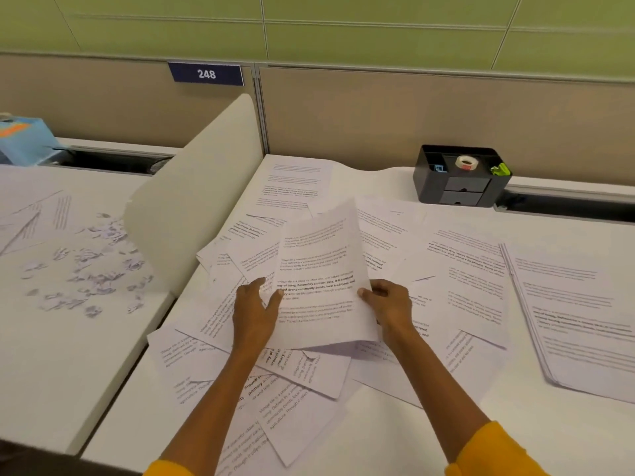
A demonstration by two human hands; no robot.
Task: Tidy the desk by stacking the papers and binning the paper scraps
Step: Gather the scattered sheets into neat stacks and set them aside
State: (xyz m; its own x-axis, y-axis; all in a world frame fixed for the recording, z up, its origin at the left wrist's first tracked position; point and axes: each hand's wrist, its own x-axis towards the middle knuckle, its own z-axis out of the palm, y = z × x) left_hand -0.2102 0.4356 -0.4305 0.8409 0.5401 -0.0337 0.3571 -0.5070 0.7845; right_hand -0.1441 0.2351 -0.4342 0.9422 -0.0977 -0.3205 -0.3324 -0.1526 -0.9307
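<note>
A printed white sheet point(319, 269) is held up, tilted, above the middle of the white desk point(395, 438). My left hand point(254, 310) pinches its left edge with thumb on the front. My right hand point(388, 304) grips its right edge. Under and around them lie several loose printed papers point(302, 376), overlapping at odd angles. A neater stack of papers point(577, 324) lies at the right. Paper scraps point(92, 262) are scattered over the neighbouring desk at the left.
A white curved divider panel point(192, 207) stands between the two desks. A black desk organiser point(460, 180) with a tape roll sits at the back right. A blue box point(24, 139) is at the far left. A beige partition runs along the back.
</note>
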